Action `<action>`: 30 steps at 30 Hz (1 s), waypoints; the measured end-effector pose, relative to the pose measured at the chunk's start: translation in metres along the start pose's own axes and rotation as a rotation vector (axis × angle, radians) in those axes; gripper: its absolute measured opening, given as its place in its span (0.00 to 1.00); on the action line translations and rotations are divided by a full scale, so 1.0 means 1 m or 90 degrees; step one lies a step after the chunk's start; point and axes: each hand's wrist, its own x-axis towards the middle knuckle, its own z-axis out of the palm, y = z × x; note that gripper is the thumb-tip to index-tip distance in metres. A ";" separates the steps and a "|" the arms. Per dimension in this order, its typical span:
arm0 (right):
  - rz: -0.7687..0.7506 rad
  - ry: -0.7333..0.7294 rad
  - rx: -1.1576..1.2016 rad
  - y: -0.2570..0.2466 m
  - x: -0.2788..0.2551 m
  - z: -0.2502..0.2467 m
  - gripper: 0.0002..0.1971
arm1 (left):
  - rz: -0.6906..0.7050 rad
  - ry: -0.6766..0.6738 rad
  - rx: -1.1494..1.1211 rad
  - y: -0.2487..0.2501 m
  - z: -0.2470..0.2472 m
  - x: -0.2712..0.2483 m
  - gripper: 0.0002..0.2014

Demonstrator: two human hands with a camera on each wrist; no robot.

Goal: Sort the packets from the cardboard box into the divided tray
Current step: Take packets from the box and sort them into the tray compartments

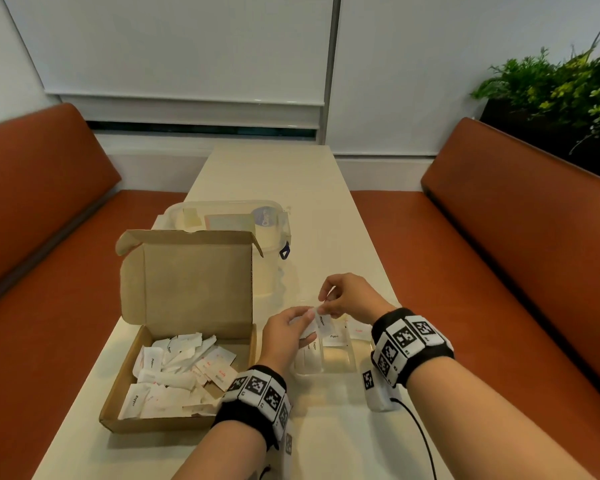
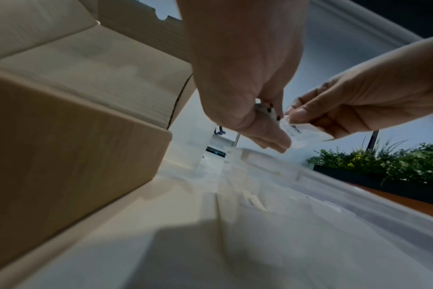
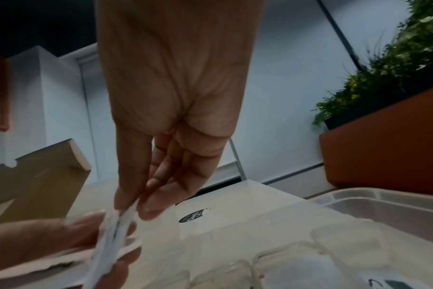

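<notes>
Cardboard box (image 1: 184, 341) left of clear divided tray (image 1: 329, 362), both hands (image 1: 321, 315) above it pinching white packets (image 1: 322, 323).

**Small black "Pepper" print on white packets**

The white packet (image 1: 323, 323) pinched above the divided tray (image 1: 350, 367) bears small black lettering that looks like "Pepper". Similar print marks a packet in the tray (image 1: 333, 337) and one in the cardboard box (image 1: 134, 400). Red print on other packets and the round sticker on the clear container (image 1: 264, 216) beyond the box are too blurred to read.
</notes>
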 end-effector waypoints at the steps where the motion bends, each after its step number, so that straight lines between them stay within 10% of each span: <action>1: -0.003 0.005 0.001 0.000 0.000 0.002 0.09 | 0.006 0.005 0.011 0.000 0.000 0.000 0.07; 9: 0.049 0.045 0.076 0.017 -0.004 0.020 0.05 | 0.030 0.065 -0.059 -0.016 -0.002 0.006 0.06; 16: 0.101 0.024 -0.256 0.029 -0.001 0.015 0.06 | 0.027 0.074 -0.087 -0.029 -0.013 0.014 0.10; 30: 0.051 -0.015 -0.460 0.043 0.003 0.043 0.09 | 0.024 0.059 -0.064 -0.033 -0.015 0.018 0.12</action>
